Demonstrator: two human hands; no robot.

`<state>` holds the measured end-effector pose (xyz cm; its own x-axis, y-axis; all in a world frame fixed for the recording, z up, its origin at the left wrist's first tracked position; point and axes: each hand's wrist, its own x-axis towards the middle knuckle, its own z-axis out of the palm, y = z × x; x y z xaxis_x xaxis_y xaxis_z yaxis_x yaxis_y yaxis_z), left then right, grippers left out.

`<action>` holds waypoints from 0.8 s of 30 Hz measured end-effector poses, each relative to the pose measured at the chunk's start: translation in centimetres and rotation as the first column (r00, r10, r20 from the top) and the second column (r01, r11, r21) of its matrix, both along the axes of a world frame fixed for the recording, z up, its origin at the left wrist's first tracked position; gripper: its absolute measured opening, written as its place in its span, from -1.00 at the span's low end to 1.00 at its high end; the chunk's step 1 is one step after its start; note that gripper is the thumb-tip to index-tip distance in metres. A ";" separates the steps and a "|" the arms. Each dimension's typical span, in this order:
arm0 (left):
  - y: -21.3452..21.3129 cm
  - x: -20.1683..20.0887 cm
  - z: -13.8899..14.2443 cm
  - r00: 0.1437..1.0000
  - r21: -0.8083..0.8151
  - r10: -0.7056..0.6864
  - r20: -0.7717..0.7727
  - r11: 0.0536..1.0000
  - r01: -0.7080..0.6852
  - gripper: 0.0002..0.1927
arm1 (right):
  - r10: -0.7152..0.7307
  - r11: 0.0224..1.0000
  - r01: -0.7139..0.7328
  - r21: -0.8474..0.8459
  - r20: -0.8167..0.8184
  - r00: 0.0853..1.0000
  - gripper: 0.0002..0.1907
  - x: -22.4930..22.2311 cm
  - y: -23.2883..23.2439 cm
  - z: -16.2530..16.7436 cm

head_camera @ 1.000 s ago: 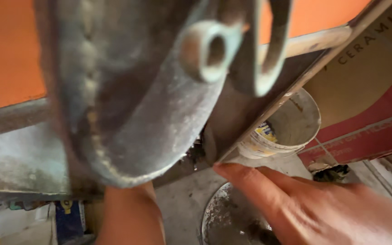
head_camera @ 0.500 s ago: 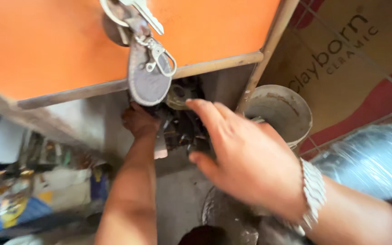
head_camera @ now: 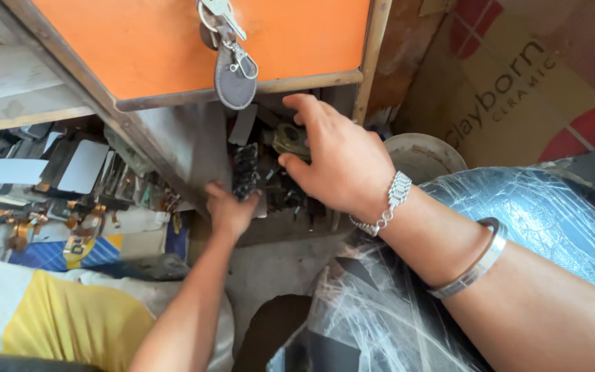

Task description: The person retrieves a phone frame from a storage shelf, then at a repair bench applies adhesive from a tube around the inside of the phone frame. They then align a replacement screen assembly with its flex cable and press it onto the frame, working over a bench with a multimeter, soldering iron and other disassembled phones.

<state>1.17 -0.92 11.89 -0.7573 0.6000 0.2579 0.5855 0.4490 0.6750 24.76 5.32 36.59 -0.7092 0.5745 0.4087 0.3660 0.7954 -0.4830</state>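
My right hand (head_camera: 335,155) reaches into the open space under an orange cabinet door (head_camera: 194,41) and grips a small dull-metal part (head_camera: 290,140) between thumb and fingers. A metal watch and a bangle sit on that wrist and forearm. My left hand (head_camera: 230,207) is lower and to the left, fingers closed around a dark ridged part (head_camera: 245,169) that stands upright. A heap of small dark parts (head_camera: 290,196) lies between the two hands. A key ring with a grey oval fob (head_camera: 234,79) hangs from the door above my hands.
A wooden frame post (head_camera: 370,62) stands right of the door. A dirty white bucket (head_camera: 421,155) sits beyond my right wrist. Crinkled clear plastic (head_camera: 518,207) covers something dark at the right. Cards and flat scraps (head_camera: 70,169) crowd the left shelf. A cardboard box (head_camera: 518,83) leans behind.
The view has pulled back from the fob to the whole cabinet. My right hand moved up into the cabinet and closed on the metal part. My left hand stays among the parts.
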 end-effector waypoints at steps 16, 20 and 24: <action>-8.9 9.6 11.5 -0.212 0.934 -0.913 0.349 0.320 0.157 -0.08 | -0.013 0.872 -0.324 -0.366 -0.680 0.733 -0.88 0.9 2.6 0.3; -9.2 10.0 11.5 -0.353 0.955 -0.888 0.293 0.256 0.148 -0.08 | 0.070 0.827 -0.438 -0.354 -0.707 0.704 -0.91 1.2 2.4 0.2; -9.3 10.4 11.6 -0.398 0.958 -0.873 0.283 0.241 0.152 -0.07 | 0.167 0.786 -0.504 -0.357 -0.662 0.731 -0.92 1.5 2.0 0.3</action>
<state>11.52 -10.22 23.50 0.1599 0.9151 0.3703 -0.7753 -0.1158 0.6209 26.29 7.31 36.87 -0.6194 0.5762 0.5333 -0.3558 0.3995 -0.8449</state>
